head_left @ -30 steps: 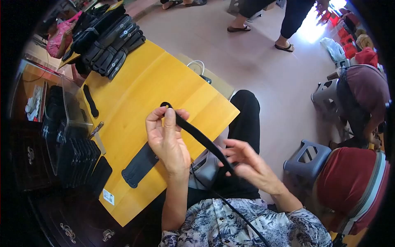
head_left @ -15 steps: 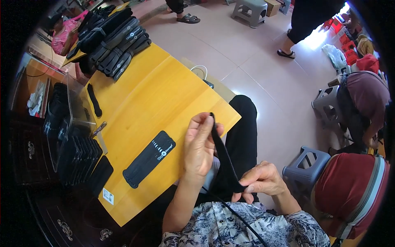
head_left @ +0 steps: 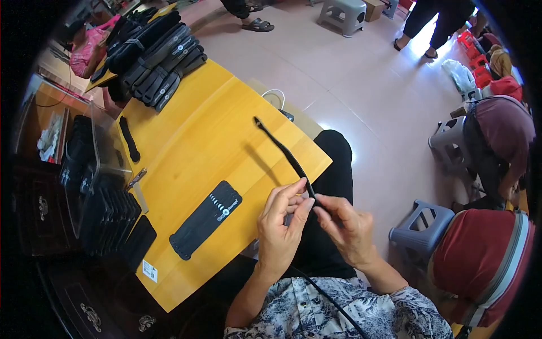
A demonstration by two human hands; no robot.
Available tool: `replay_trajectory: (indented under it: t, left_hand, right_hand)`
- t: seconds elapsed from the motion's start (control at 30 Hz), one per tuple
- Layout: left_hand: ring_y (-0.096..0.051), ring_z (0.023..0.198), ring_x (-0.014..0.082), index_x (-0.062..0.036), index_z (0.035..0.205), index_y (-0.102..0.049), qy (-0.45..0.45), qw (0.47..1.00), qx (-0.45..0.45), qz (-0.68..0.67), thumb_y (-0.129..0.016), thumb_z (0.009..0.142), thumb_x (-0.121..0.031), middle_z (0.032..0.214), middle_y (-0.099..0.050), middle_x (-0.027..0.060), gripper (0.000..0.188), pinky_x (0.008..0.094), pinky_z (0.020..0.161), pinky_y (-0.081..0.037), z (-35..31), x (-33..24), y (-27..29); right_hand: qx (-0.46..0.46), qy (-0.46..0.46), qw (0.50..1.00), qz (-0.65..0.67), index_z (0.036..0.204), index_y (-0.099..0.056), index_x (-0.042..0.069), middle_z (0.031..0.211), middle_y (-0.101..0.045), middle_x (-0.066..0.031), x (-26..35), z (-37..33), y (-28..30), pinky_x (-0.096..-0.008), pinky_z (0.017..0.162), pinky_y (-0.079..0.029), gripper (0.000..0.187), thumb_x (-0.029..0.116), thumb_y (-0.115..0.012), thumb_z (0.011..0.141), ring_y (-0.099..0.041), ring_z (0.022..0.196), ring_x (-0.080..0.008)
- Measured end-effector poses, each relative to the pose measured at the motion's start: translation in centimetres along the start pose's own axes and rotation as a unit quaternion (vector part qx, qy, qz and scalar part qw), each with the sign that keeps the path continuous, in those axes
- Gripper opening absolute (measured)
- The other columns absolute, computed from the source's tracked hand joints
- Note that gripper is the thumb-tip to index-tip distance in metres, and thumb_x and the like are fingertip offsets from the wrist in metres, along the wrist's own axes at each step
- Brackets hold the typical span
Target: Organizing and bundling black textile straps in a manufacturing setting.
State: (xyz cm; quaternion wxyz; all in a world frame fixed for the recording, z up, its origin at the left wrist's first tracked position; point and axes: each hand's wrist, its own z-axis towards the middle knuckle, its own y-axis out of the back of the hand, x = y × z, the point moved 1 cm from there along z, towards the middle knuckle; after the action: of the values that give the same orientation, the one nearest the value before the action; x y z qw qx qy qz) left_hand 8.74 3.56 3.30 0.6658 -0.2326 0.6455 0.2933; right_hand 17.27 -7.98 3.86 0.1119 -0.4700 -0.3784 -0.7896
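Note:
A narrow black strap (head_left: 287, 151) is pinched between the fingertips of my left hand (head_left: 282, 231) and my right hand (head_left: 350, 230), above my lap near the table's edge. Its free end sticks out forward and left over the yellow table (head_left: 192, 147), casting a shadow on the wood. Both hands are closed and close together; the strap's lower end is hidden by the fingers. To the left of my hands lies a flat black stack of straps (head_left: 204, 221) with white print and notched ends. Another single black strap (head_left: 130, 139) lies farther left.
Tied bundles of black straps (head_left: 164, 62) are heaped at the table's far end. Black packs (head_left: 110, 220) stand along the left side, near a small handled tool (head_left: 136, 178). A grey-blue stool (head_left: 420, 226) and a red padded bag (head_left: 477, 263) are at right. Other people are nearby.
My hands have come together, the right moving left and up, the left moving lower. The strap, stretched between them before, now points out over the table. A person at the upper right has walked farther away.

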Motion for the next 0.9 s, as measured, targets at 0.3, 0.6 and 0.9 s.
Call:
replay_trajectory:
  t: [0.3, 0.6, 0.9]
  left_hand:
    - [-0.062, 0.096, 0.0144, 0.0037, 0.118, -0.051, 0.136, 0.946, -0.019, -0.293, -0.060, 0.091, 0.000, 0.108, -0.063, 0.0126, 0.029, 0.0251, 0.086, -0.050, -1.2, 1.0, 1.3]
    - [-0.063, 0.089, 0.0131, 0.0014, 0.109, -0.054, 0.093, 0.929, -0.034, -0.357, -0.060, 0.092, -0.001, 0.101, -0.063, 0.0105, 0.019, 0.0258, 0.082, -0.051, -2.8, 2.1, 2.2]
    - [-0.064, 0.093, 0.0164, 0.0070, 0.117, -0.056, 0.197, 0.918, 0.000, -0.345, -0.058, 0.092, 0.000, 0.109, -0.063, 0.0146, 0.026, 0.0271, 0.087, -0.053, -5.1, 0.5, 3.7]
  right_hand:
    - [0.127, 0.094, 0.987, 0.021, 0.117, -0.060, 0.000, 0.085, -0.065, -0.0142, 0.9, 0.2, 0.1, -0.0338, 0.062, -0.052, 0.041, 0.012, -0.073, 0.080, -0.064, 0.070, -0.0253]
    - [0.134, 0.086, 0.987, 0.033, 0.121, -0.060, 0.009, 0.115, -0.061, -0.0129, 2.2, 0.8, -0.6, -0.0319, 0.068, -0.053, 0.046, 0.017, -0.074, 0.079, -0.062, 0.087, -0.0245]
    - [0.169, 0.106, 0.974, -0.104, 0.111, -0.061, 0.010, 0.098, -0.059, -0.0046, 2.1, 1.8, 0.0, -0.0312, 0.056, -0.052, 0.049, 0.045, -0.069, 0.078, -0.064, 0.074, -0.0202]
